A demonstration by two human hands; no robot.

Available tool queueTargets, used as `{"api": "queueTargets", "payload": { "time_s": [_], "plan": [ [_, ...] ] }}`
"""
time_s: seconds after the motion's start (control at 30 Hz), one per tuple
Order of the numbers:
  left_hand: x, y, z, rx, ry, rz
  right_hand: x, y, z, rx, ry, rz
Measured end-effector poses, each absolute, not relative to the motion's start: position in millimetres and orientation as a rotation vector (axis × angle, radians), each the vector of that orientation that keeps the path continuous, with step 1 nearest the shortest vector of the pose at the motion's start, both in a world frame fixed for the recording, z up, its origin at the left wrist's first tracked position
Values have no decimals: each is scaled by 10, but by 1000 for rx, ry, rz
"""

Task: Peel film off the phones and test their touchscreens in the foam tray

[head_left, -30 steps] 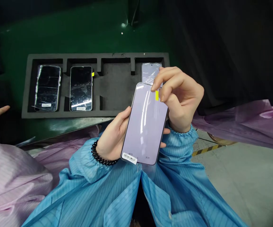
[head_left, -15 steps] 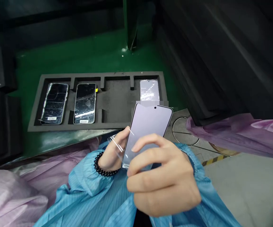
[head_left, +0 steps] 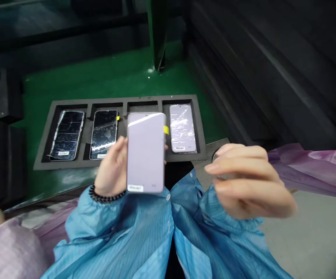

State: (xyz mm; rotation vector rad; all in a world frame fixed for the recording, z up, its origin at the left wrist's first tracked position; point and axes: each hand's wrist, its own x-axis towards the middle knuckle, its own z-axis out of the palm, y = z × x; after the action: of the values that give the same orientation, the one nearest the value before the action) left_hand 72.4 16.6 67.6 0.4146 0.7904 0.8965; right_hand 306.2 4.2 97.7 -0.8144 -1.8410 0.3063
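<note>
My left hand [head_left: 111, 170] grips a pale lilac phone [head_left: 146, 152] upright by its edges, screen toward me, with a small yellow tab on its right side and a white barcode label at the bottom. It hovers over the third slot of a dark foam tray [head_left: 69, 164]. My right hand [head_left: 249, 182] floats to the right of the phone, blurred, fingers loosely extended leftward and holding nothing. Both arms wear blue striped sleeves; a black bead bracelet circles the left wrist.
The tray on the green table [head_left: 104, 77] holds two dark phones [head_left: 67, 135] [head_left: 104, 133] at the left and a film-covered light phone [head_left: 182, 128] at the right. Pink garments lie at the lower left [head_left: 7, 252] and right [head_left: 316, 166]. Dark panels rise behind.
My left hand has carried the phone up and left over the tray's third slot. My right hand has let go of it and drawn away to the right.
</note>
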Motion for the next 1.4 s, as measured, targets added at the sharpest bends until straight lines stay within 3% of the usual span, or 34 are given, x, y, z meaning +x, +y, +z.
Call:
{"api": "queueTargets", "payload": {
  "time_s": [0.13,0.4,0.53,0.7,1.03,1.4],
  "plan": [
    [540,645,621,537,1020,1177,3227,231,824,-793,-1717,308],
    [503,895,369,756,1186,1100,3270,340,481,-1004,-1985,482],
    [351,616,331,1389,1442,1142,3282,438,374,-1249,-1978,458],
    [309,302,243,1985,1829,826,3203,515,248,-1443,-1994,521],
    [307,431,163,1934,1844,627,3131,561,236,-1610,-2009,577],
    [283,449,207,1875,1811,664,3107,590,234,-1670,-1970,633]
  ]
}}
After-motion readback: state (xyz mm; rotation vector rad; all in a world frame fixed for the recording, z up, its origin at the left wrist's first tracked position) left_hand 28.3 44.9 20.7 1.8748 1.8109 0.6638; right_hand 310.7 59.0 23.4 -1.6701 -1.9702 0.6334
